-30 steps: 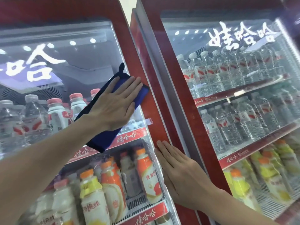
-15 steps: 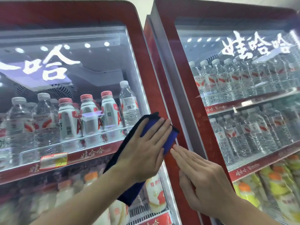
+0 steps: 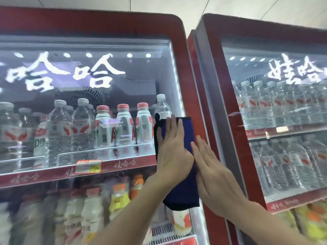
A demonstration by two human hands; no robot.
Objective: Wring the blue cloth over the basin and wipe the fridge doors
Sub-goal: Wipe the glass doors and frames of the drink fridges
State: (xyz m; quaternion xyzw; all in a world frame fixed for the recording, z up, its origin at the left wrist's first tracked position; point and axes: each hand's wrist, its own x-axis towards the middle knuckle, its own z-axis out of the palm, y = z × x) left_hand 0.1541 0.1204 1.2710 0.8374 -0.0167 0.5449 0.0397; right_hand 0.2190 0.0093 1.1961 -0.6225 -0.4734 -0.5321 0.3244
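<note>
The blue cloth (image 3: 185, 191) lies flat against the right edge of the left fridge door (image 3: 88, 85), over the glass and the red frame. My left hand (image 3: 172, 151) presses it with straight fingers pointing up. My right hand (image 3: 214, 168) lies flat beside it with straight fingers, on the red frame and touching the cloth's right edge. The cloth's lower part hangs below my left wrist. The right fridge door (image 3: 238, 103) stands apart, its glass showing rows of water bottles.
Both fridges have red frames and glass fronts with white lettering. The left one holds water bottles and milk drink bottles (image 3: 123, 128) on the upper shelf and orange-capped bottles (image 3: 118, 197) below. A narrow gap (image 3: 190, 43) separates the two fridges. The ceiling shows above.
The view has tilted upward. My left hand has turned so its fingers point up, pressing the cloth on the door's right edge. My right hand has closed in against the cloth's side.
</note>
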